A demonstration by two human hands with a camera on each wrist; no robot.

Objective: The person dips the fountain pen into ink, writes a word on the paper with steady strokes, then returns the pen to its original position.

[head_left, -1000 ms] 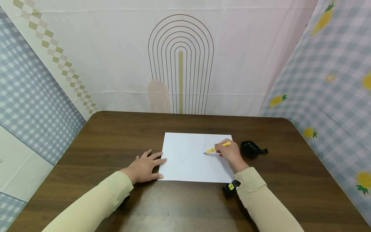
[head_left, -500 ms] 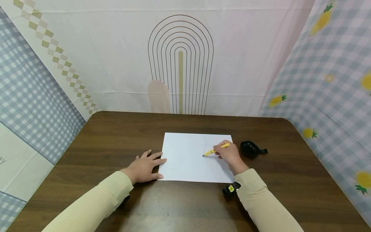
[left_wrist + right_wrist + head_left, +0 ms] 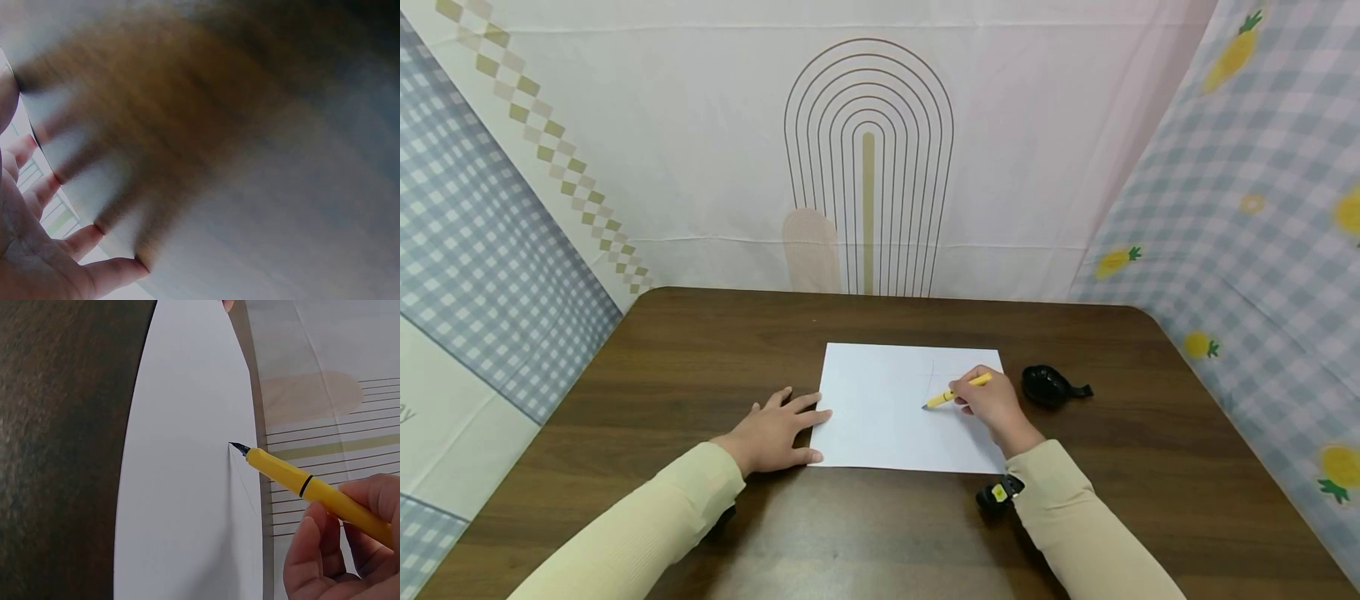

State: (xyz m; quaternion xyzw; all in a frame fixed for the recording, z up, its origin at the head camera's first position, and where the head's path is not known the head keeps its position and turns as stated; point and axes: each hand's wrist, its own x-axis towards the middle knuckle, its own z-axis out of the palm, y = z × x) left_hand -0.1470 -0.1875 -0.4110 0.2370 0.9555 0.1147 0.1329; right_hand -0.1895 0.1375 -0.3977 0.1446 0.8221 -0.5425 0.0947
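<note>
A white sheet of paper (image 3: 872,417) lies on the table, with thin drawn lines in its upper right part. My right hand (image 3: 992,404) pinches a yellow fountain pen (image 3: 281,472) between thumb and fingers. In the right wrist view the dark nib meets the paper at the lower end of a fine line. My left hand (image 3: 775,433) lies spread at the sheet's left edge, some fingertips on the paper and the rest of the hand on the wood. In the left wrist view the left fingers (image 3: 119,275) are straight and apart.
A small black dish with a short handle (image 3: 1048,386) stands right of the paper. Brown wooden table (image 3: 715,333) surrounds the sheet. Behind it hangs a white cloth (image 3: 700,150) with arch lines; checked cloths (image 3: 1210,275) hang at both sides.
My right hand and the pen have moved a little toward me and slightly left, the nib sliding down the paper. The left hand and the sheet have stayed put.
</note>
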